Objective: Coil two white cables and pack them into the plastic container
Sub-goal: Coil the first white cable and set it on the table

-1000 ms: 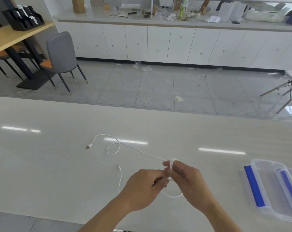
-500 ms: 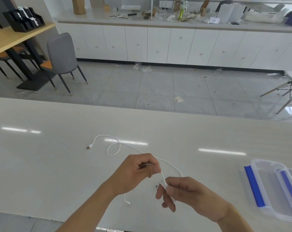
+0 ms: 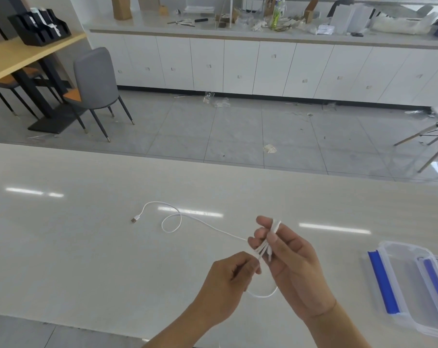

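Both hands' grips hold the white cable [image 3: 205, 223]: right hand [image 3: 292, 267] its coils, left hand [image 3: 228, 285] pinching.

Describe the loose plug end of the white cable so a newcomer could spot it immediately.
Start at the long pale table in the foreground. Left of the two hands, a white cable runs across its top, making one small loop. The plug is the cable's far-left tip: a short metallic connector lying flat, the only non-white part of it.
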`<act>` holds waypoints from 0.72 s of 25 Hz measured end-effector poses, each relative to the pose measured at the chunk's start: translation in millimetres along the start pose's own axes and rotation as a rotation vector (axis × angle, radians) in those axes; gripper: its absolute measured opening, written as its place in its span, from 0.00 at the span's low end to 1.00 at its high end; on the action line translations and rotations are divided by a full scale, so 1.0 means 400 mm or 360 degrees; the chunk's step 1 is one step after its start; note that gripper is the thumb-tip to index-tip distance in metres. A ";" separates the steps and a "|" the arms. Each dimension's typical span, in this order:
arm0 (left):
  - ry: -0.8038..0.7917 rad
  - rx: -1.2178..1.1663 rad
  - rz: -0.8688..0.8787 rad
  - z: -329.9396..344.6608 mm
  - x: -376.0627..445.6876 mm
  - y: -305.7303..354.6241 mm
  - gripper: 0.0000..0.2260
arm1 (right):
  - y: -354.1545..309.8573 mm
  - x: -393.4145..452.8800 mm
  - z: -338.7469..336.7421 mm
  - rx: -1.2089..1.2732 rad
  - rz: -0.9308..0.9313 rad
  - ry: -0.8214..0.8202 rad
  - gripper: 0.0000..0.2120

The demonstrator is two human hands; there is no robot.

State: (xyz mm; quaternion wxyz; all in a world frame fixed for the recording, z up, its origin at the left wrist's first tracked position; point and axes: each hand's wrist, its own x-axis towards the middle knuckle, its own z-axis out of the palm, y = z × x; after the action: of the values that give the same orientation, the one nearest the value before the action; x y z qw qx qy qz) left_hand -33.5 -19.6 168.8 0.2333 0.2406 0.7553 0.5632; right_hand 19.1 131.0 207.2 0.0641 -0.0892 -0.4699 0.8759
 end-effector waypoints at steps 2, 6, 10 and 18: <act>0.0006 0.0180 0.0005 -0.004 -0.001 -0.002 0.09 | 0.011 0.014 -0.011 -0.0165 -0.0077 0.0188 0.12; -0.0129 0.0548 0.0034 -0.032 0.000 0.013 0.08 | 0.030 0.027 -0.036 -0.1013 -0.0125 0.0252 0.12; -0.0178 0.0809 -0.0017 -0.090 0.017 0.040 0.10 | 0.028 0.024 -0.067 -0.1530 0.0101 -0.0204 0.06; -0.0417 0.0474 0.0050 -0.224 0.065 0.087 0.04 | -0.020 -0.005 -0.055 -0.1360 0.0561 -0.0816 0.11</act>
State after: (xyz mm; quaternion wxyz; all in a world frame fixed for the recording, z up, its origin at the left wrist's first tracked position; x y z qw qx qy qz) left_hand -106.0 -60.7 223.0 0.2827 0.3555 0.7896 0.4126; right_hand 26.2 152.7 202.2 -0.2432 0.0321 -0.7635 0.5973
